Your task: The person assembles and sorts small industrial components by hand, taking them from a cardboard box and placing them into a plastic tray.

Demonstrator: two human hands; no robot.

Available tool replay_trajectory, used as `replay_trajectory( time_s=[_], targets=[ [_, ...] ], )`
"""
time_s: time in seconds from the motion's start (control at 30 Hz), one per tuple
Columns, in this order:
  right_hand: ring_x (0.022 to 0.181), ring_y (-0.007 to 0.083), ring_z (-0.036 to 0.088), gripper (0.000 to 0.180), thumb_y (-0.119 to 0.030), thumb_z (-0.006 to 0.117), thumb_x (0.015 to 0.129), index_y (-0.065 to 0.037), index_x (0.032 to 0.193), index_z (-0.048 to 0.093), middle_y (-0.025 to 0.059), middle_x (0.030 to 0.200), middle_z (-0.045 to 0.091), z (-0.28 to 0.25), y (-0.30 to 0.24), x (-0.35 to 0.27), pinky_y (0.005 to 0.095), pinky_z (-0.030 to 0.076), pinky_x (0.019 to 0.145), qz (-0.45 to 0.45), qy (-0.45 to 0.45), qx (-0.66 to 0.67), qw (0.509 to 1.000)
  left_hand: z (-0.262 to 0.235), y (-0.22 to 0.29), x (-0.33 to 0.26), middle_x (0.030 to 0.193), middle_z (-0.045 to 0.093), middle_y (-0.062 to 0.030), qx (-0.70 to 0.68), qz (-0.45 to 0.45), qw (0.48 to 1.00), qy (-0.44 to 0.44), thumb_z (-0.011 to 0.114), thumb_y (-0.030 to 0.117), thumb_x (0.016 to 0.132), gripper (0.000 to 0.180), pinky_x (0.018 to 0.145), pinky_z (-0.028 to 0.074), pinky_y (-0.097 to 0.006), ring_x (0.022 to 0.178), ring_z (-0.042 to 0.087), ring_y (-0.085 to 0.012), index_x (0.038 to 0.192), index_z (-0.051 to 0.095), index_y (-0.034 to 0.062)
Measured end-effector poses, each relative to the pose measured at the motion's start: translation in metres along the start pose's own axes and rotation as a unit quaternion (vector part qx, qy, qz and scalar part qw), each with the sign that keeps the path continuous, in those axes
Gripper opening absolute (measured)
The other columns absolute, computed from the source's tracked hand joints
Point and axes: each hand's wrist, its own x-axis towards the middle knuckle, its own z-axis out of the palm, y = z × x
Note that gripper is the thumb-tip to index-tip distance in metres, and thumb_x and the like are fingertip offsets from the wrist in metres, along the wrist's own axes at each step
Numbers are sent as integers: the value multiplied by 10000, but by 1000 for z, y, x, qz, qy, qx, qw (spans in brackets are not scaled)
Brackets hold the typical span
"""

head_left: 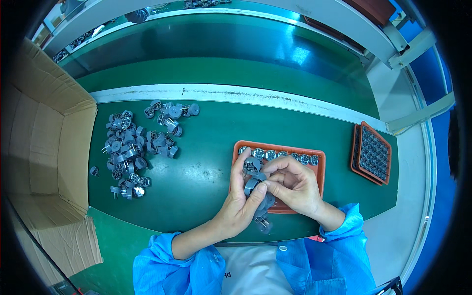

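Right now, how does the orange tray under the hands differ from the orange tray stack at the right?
The orange tray under the hands lies alone, with one row of grey parts showing along its far edge; both hands partly cover it. The orange tray stack sits apart, untouched, at least two trays high, its top grid looking filled throughout. Both are orange, rectangular and rest on the green mat.

Blue smock sleeves [196, 265], elastic cuffs

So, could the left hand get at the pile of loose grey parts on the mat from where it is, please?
Probably yes, though not at once. The left hand is full of grey parts over the orange tray. The pile lies to its left on the green mat, with nothing between them.
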Motion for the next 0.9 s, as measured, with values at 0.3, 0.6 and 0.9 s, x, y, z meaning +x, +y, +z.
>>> replay_trajectory(
  time_s=[0.3, 0.6, 0.9],
  targets=[
    [830, 165, 747, 275, -84, 728, 1017, 2, 1270, 661, 129, 1030, 715, -6, -40, 47, 283, 605, 711, -34, -43, -247, 967, -29, 20, 17, 1296, 617, -158, -205, -228, 948, -84, 456, 335, 1165, 709, 808, 605, -337, 938, 716, -221, 1729, 60, 170],
    [831, 169, 745, 200, 9, 656, 994, -1, 1179, 731, 123, 1100, 681, 0, -51, 94, 316, 621, 713, -89, -27, -208, 974, -72, 14, 46, 1341, 701, -215, -582, -255, 767, -91, 468, 386, 1133, 481, 720, 654, -358, 970, 743, -274, 1485, 547, 70],
    [748, 184, 633, 164, -93, 833, 887, -41, 1039, 796, 68, 925, 725, -8, -59, 85, 337, 503, 645, -158, 59, -353, 920, -103, 12, 60, 1285, 697, -193, -632, -218, 744, 11, 519, 322, 1123, 406, 607, 498, -291, 1034, 673, -292, 1470, 579, 119]
  ],
)
